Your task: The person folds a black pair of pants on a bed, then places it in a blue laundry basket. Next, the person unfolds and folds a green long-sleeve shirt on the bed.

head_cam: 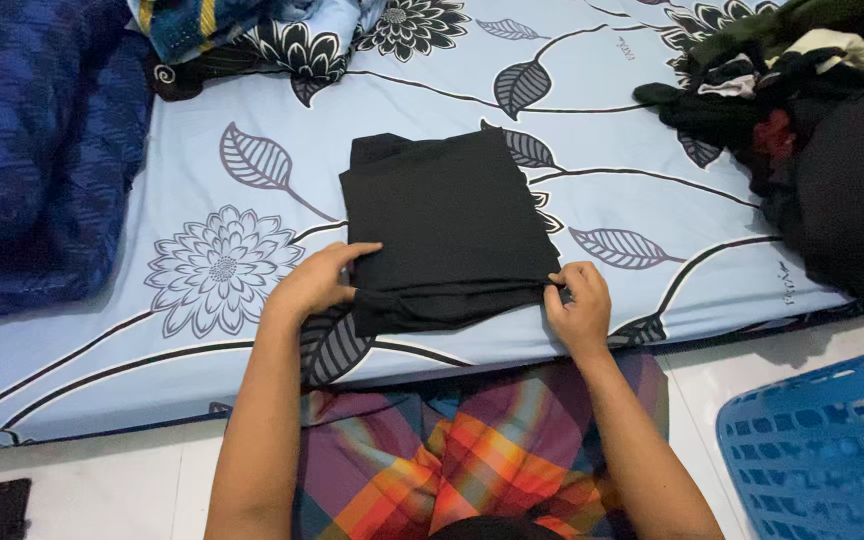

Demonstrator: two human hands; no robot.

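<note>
Lying folded into a neat rectangle near the middle of the mattress, a black garment [447, 225] sits on a light blue bedsheet [202, 190] printed with dark leaves and large flowers, its near edge close to the near side of the bed. The left hand [317, 282] rests at the garment's near left corner, fingers stretched flat and close together over the top fold, with the thumb tucked against the lower layers. The right hand [578, 305] is at the near right corner, its fingers curled narrow and pinching the edge of the cloth between thumb and fingertips. Both forearms reach up from the near side, above a lap covered in a bright plaid cloth [472, 450] of orange, red, purple and teal. To the far right, well apart from the folded piece, a heap of dark clothes [822, 150] spreads over the bed's corner, with bits of white and red showing among the black. On the left a deep blue blanket [42, 150] lies bunched along the bed's edge. A blue plastic laundry basket [822, 440] stands on the pale floor at the near right, and a small black phone [2, 508] lies on the floor at the near left.
</note>
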